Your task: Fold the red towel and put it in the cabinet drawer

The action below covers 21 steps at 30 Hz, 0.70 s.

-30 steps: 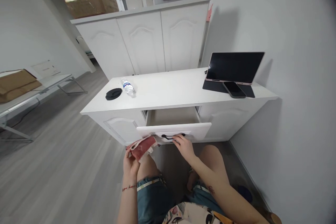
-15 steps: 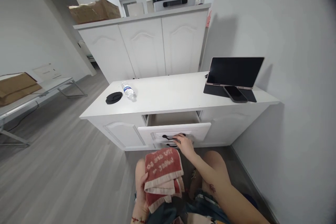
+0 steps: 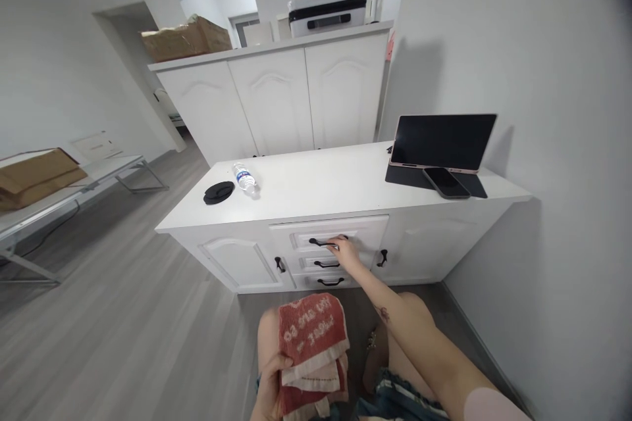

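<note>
My left hand (image 3: 272,378) grips a folded red towel (image 3: 316,325) with pale lettering and cream edging, held above my lap. Ahead, my right hand (image 3: 344,252) has its fingers curled round the black handle (image 3: 320,243) of the top drawer (image 3: 363,230), which sits closed in the white cabinet. Below it are two more drawers with black handles, the middle handle (image 3: 326,264) and the bottom handle (image 3: 330,282). Black handles also show on the left door (image 3: 232,256) and the right door (image 3: 419,250).
On the cabinet top (image 3: 306,184) lie a plastic bottle (image 3: 245,180), a black disc-like object (image 3: 218,193), a tablet (image 3: 444,141) and a phone (image 3: 447,183). Behind stands a taller cabinet (image 3: 276,105) bearing a cardboard box (image 3: 187,39) and a suitcase (image 3: 328,10). A wall is at right.
The top drawer was partly open and is now closed, pushed away from me by my right hand on its handle. My left hand still holds the towel.
</note>
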Each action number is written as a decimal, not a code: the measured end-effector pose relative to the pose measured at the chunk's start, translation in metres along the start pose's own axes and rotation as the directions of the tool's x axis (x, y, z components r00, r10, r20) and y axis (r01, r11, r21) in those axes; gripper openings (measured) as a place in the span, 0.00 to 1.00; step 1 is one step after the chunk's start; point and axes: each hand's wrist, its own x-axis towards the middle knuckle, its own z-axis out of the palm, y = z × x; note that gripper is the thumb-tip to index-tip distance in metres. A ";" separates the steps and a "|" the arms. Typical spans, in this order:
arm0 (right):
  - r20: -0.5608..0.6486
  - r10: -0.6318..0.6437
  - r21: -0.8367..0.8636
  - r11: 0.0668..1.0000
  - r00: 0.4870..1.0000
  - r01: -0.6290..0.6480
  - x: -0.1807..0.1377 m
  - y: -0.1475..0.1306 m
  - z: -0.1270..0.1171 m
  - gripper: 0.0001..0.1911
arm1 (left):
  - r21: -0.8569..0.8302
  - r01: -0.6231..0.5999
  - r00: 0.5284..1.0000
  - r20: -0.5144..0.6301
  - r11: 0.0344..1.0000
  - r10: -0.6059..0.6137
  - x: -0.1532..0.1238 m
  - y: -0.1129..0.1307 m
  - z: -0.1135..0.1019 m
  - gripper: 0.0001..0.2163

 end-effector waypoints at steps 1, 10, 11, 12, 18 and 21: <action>-0.004 0.000 -0.001 1.000 1.000 0.000 0.004 0.002 0.001 0.10 | -0.009 -0.001 1.000 -0.009 1.000 0.001 -0.002 0.001 -0.001 0.26; -0.034 0.009 0.007 1.000 0.999 -0.008 0.012 0.001 0.002 0.11 | -0.058 -0.009 1.000 0.017 0.998 0.010 -0.010 -0.003 -0.007 0.23; -0.055 0.007 0.011 1.000 0.998 -0.006 0.007 0.000 0.003 0.13 | -0.059 0.003 1.000 0.009 0.998 -0.003 -0.011 -0.004 -0.009 0.22; -0.096 0.000 0.020 1.000 0.995 0.002 -0.001 0.000 0.006 0.14 | -0.059 0.011 1.000 -0.010 0.998 -0.012 -0.012 -0.006 -0.011 0.22; -0.282 0.046 0.148 0.989 0.958 -0.004 -0.096 0.013 0.045 0.22 | -0.051 -0.033 0.984 -0.174 0.998 0.023 -0.018 -0.020 -0.024 0.24; -0.143 0.078 0.232 0.972 0.987 -0.043 -0.151 0.027 0.067 0.21 | -0.045 -0.058 0.979 -0.200 0.997 0.048 -0.019 -0.029 -0.025 0.24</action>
